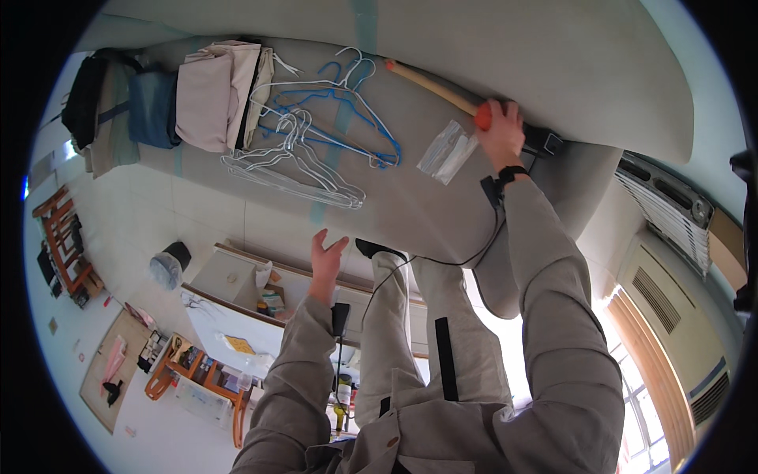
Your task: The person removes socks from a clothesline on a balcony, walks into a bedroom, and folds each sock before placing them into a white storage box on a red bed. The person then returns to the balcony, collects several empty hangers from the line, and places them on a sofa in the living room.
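At the back right of the grey couch (418,197), my right hand (503,136) is closed around the red ball end of a long tan wooden stick (434,88). The stick lies slanting along the couch, its other reddish tip pointing to the far left. A clear plastic bag (448,152) rests just left of this hand. My left hand (325,262) hangs in front of the couch edge, fingers apart, with nothing in it. Beyond it lie several white wire hangers (296,175) in a bunch, and behind them blue and white hangers (335,93) overlap.
Folded clothes stand at the far left: a pale pink garment (215,95), blue jeans (153,110) and a black garment (93,95). A black box (543,142) sits right of my right hand. A dark cable (442,262) crosses my legs. A lined bin (167,265) stands on the floor.
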Demonstrator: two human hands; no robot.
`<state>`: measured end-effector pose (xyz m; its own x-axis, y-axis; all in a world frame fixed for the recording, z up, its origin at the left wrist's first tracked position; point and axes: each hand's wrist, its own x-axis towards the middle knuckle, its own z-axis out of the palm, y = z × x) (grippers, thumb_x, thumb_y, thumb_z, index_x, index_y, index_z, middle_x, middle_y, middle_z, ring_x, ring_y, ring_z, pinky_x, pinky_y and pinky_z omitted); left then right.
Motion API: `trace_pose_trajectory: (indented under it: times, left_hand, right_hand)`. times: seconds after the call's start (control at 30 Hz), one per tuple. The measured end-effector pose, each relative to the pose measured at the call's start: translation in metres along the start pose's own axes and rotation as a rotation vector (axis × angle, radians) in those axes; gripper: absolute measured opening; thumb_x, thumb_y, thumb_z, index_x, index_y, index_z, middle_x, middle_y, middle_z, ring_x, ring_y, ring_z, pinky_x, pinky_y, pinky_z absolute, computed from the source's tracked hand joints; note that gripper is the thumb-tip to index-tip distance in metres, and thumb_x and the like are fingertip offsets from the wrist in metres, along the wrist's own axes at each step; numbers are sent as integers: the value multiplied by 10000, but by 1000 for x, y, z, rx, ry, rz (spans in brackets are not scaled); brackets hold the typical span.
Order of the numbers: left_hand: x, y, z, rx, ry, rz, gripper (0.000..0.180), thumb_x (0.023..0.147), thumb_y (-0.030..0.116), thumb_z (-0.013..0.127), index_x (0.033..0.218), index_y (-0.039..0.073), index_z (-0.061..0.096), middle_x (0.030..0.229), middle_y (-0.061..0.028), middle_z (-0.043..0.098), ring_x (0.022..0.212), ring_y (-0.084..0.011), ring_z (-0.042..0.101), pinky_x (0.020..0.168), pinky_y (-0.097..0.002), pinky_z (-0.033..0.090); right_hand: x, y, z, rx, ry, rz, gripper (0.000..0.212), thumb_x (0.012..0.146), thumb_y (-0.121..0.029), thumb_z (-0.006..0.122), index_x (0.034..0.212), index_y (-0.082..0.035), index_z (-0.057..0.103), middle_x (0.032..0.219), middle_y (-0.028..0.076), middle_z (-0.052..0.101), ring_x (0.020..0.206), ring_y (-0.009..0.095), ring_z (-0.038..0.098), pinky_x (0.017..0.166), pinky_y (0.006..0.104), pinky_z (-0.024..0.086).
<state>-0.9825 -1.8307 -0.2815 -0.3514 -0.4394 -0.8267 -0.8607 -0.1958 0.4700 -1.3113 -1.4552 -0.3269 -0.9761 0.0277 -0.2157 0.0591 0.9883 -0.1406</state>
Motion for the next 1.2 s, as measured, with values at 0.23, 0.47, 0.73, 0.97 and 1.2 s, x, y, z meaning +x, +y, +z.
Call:
trace_pose_trajectory:
  times: [0.23, 0.47, 0.73, 0.97, 1.2]
  left_hand:
    - [-11, 5, 4, -45, -16, -36, 781, 869, 190, 888, 1503, 20, 465, 1067, -112, 748, 833, -114, 616, 697, -287, 486]
    - [-14, 8, 13, -7, -113, -132, 769, 912, 261, 846, 1558, 87, 467, 1620, -127, 433, 1386, -282, 513, 1031, -463, 498]
    - [-11, 1, 17, 53, -59, -11, 771, 887, 267, 876, 1523, 63, 491, 1378, -102, 623, 962, -152, 638, 752, -333, 520]
    - [-28, 16, 16, 119, -136, -28, 756, 892, 302, 865, 1524, 90, 508, 1525, -97, 529, 1226, -229, 595, 898, -405, 524]
    - [-71, 90, 24, 95, -250, 5, 716, 913, 345, 840, 1511, 107, 526, 1532, -96, 507, 1323, -256, 551, 976, -442, 508]
  right_hand:
    - [-17, 48, -28, -328, 41, -58, 497, 849, -290, 818, 1300, -184, 636, 1315, 75, 565, 1314, 343, 522, 1076, 546, 468]
    - [-59, -11, 59, 325, -127, 482, 538, 848, -404, 832, 1236, -107, 608, 1251, 199, 713, 1096, 462, 705, 941, 517, 575]
    - [-63, 15, 101, 899, -106, 604, 384, 860, -312, 833, 1041, -12, 678, 916, 146, 740, 892, 336, 736, 803, 445, 554]
    - [-102, 22, -167, 1450, 117, 206, 76, 1015, -71, 733, 1086, -75, 707, 976, 4, 713, 898, 105, 656, 804, 283, 514]
    - [-34, 33, -391, 1719, 756, 357, 210, 1022, -163, 766, 1133, -33, 645, 1098, 56, 715, 997, 150, 696, 854, 321, 588]
